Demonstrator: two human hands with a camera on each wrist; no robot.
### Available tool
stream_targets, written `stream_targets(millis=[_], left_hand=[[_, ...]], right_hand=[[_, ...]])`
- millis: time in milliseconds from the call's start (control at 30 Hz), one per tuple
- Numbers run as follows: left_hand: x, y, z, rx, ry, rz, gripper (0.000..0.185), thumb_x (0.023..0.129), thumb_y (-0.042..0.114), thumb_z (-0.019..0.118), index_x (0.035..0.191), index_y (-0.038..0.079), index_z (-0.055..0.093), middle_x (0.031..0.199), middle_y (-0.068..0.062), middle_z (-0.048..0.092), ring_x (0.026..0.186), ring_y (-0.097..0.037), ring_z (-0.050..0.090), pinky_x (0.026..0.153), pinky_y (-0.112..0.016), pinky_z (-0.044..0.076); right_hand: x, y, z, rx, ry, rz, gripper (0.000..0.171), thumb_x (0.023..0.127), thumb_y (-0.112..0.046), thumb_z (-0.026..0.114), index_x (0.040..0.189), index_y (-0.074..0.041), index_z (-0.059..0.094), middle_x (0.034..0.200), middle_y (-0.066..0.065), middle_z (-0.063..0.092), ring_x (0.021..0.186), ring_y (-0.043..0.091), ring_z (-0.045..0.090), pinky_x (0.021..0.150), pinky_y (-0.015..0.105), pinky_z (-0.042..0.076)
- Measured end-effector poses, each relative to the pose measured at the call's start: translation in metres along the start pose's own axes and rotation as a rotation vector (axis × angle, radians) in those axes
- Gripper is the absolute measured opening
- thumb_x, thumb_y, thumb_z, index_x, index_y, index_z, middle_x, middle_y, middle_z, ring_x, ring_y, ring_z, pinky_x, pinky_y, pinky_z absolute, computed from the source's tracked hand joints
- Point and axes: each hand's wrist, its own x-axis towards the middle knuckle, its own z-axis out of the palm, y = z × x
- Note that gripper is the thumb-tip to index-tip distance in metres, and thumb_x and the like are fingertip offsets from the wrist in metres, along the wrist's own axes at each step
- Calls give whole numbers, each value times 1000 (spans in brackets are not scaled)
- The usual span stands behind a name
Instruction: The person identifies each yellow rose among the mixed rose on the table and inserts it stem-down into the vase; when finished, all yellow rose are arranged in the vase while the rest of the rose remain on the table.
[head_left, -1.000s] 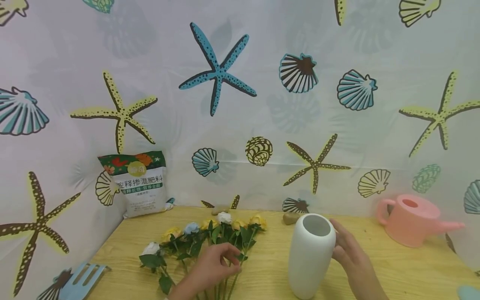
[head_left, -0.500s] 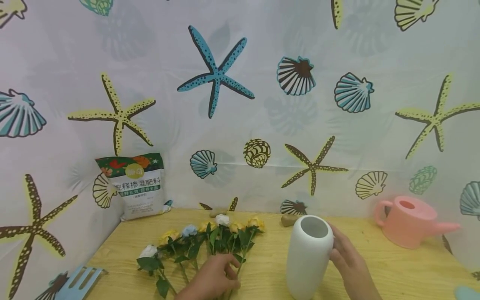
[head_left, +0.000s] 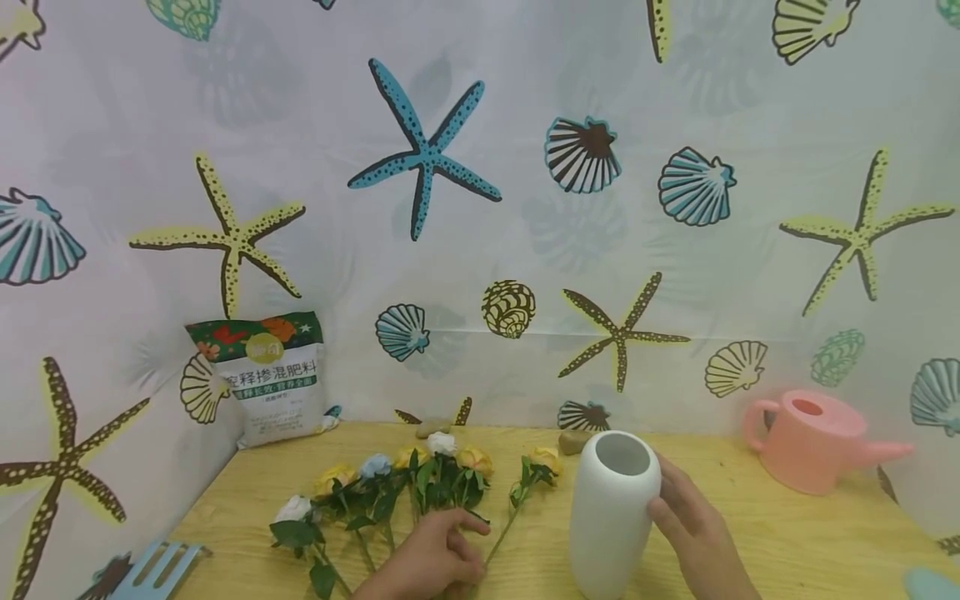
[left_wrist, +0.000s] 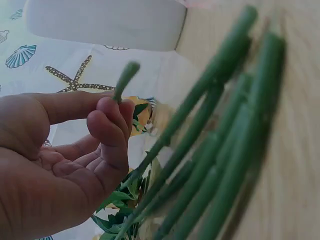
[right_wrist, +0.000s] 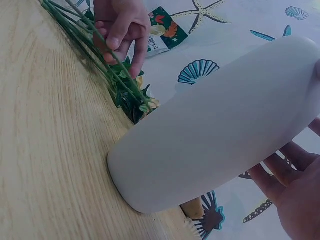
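White vase (head_left: 611, 517) stands upright on the wooden surface (head_left: 787, 533), mouth open to the top; taken here as the landmark. Right hand (head_left: 693, 525) lies against the vase's right flank, fingers spread and laid along the wall, not curled round it; the right wrist view shows the fingertips (right_wrist: 280, 172) resting straight on the white body.

Left hand (head_left: 431, 558) sits left of the vase, low on the surface, over the stems of a bunch of flowers (head_left: 397, 487). Grip here: thumb and forefinger pressed together on one green stem (left_wrist: 125, 80), the other fingers curled in; the left wrist view is blurred close up, so which bloom that stem carries is likely, not certain. A single yellow rose (head_left: 543, 462) lies apart from the bunch, just left of the vase, its stem running down toward the left hand.

The remaining flowers, yellow, white and pale blue heads, fan out further left of the vase, heads toward the wall.

Pink watering can (head_left: 813, 442) well to the right of the vase. Fertiliser bag (head_left: 262, 379) far left of the vase, leaning on the shell-patterned backdrop (head_left: 480, 167). Small brown stone (head_left: 573, 442) just behind the vase. Blue garden fork (head_left: 153, 571) at the far left edge
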Motion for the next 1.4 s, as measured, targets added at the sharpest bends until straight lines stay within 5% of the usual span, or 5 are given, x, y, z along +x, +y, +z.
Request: stream_targets(millis=[367,533,767,1000,1400], left_hand=[[-68,104,44,-148,47,96,46,98,4,61,140,-6,48,92,-2,70,69,-12,59,66,-28,49],[-64,120,53,-251,88,132,50,99,9,62,143,-3,42,93,0,67,74,-12,61,68,-27,49],[-60,152,73,-395,279,240,51,100,9,60,142,1,31,94,0,62,73,-11,61,69,-26,52],[-51,194,88,-557,480,423,43,101,3,57,135,5,32,91,0,55,72,-11,61,67,-23,53],[-31,234,113,-501,573,664,44,99,-3,56,136,4,34,90,-4,54,72,-13,61,70,-23,54]], right_hand=[[1,-5,0,-50,-1,45,45,105,-14,53,149,-13,47,142,15,60,116,-13,53,91,25,53],[0,-6,-2,-43,-2,13,44,105,-12,53,149,-12,48,141,16,60,117,-11,54,92,25,53],[0,-8,-3,22,-9,-23,45,104,-10,54,148,-14,50,131,-24,59,118,-8,56,94,24,51],[3,-6,-3,27,-22,-68,45,103,-7,53,148,-11,49,140,-9,60,120,-8,55,94,25,52],[3,-1,-2,71,-21,-80,45,102,-4,54,147,-8,49,132,-31,55,119,-8,55,94,23,52]])
